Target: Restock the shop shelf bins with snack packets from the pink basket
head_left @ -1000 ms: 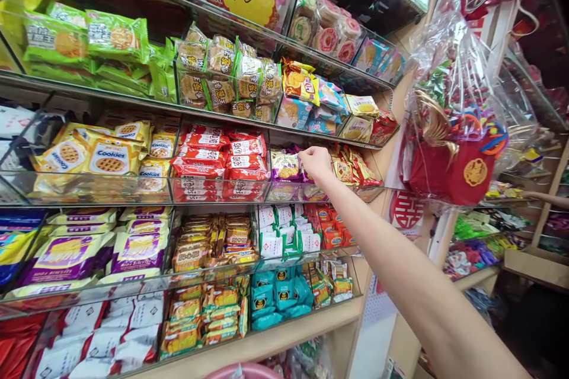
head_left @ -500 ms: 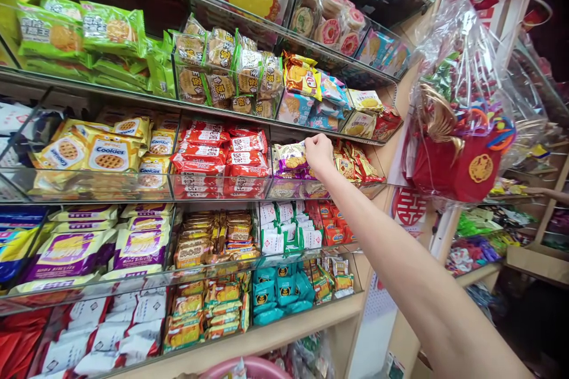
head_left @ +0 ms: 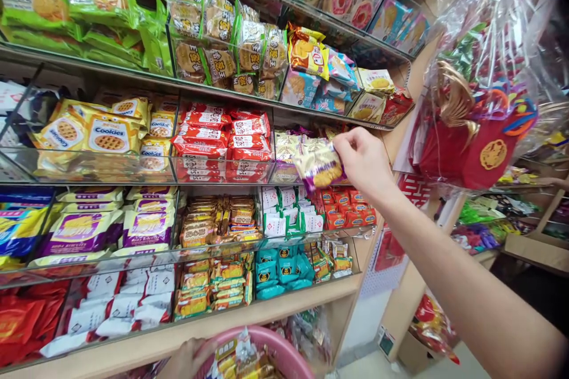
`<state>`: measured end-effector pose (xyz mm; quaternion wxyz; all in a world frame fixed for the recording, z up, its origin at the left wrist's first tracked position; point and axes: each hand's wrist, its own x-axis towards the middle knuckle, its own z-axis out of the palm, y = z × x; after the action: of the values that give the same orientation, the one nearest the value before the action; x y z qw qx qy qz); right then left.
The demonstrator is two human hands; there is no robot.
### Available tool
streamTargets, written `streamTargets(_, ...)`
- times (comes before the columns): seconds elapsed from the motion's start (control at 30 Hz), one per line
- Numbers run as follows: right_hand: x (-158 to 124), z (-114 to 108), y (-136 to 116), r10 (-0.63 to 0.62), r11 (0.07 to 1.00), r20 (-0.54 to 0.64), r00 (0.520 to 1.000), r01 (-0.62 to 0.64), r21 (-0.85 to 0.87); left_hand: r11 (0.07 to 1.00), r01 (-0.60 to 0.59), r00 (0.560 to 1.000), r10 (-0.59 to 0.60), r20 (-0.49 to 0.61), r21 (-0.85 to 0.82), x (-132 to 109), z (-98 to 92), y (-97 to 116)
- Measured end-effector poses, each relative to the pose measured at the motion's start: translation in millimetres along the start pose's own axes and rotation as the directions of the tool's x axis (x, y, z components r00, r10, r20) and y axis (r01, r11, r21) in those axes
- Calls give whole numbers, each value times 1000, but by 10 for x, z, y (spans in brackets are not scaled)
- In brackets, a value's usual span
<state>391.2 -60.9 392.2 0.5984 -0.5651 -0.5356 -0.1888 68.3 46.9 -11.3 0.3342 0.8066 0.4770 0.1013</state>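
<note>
- The right hand (head_left: pixel 362 160) holds a purple-and-yellow snack packet (head_left: pixel 320 167) in the open air in front of the middle shelf (head_left: pixel 133 180), clear of its front edge.
- The fingers (head_left: pixel 344 142) of that hand are pinched narrow on the packet's upper right corner; the packet hangs tilted below and left of them.
- Just behind the packet is the compartment of like purple packets (head_left: pixel 287 148), with a stack of red packets (head_left: pixel 222 136) to its left.
- Below the packet the clear shelf front of the next tier down shows white-and-green packets (head_left: pixel 284 222) and small orange boxes (head_left: pixel 344 213), near but not touching.
- To the right, a cellophane-wrapped red gift basket (head_left: pixel 471 130) hangs close beside the forearm, leaving a narrow gap.
- At the bottom edge the left hand (head_left: pixel 182 361) grips the rim of a pink basket (head_left: pixel 284 352), fingers closed on it; packets lie inside.
- The basket sits below the lowest wooden shelf edge (head_left: pixel 267 323).
</note>
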Motion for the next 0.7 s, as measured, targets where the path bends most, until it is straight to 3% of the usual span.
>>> streamTargets(0.07,-394,-83,-38,-17,999,163,986,10,45,1000,-8,1000,8,0,7,-5,-12,9)
streamTargets(0.17,-1076,-143,-37,-36,996,399,916,1,88,1000,-24,1000,24,18,-19,-13,-31,13)
streamTargets(0.3,-1937,-127,50,48,992,586,809,-105,65,995,-62,997,65,38,-76,-50,-63,59)
streamTargets(0.53,-3134,44,282,245,893,745,620,-443,74,999,-38,999,38,35,-7,-83,-69,99)
streamTargets(0.6,-3481,123,382,314,823,776,547,-564,64,1000,-30,999,30,43,-3,-83,-65,91)
streamTargets(0.7,-3996,258,548,435,684,807,399,-730,-7,1000,-27,999,27,45,-7,-78,-56,64)
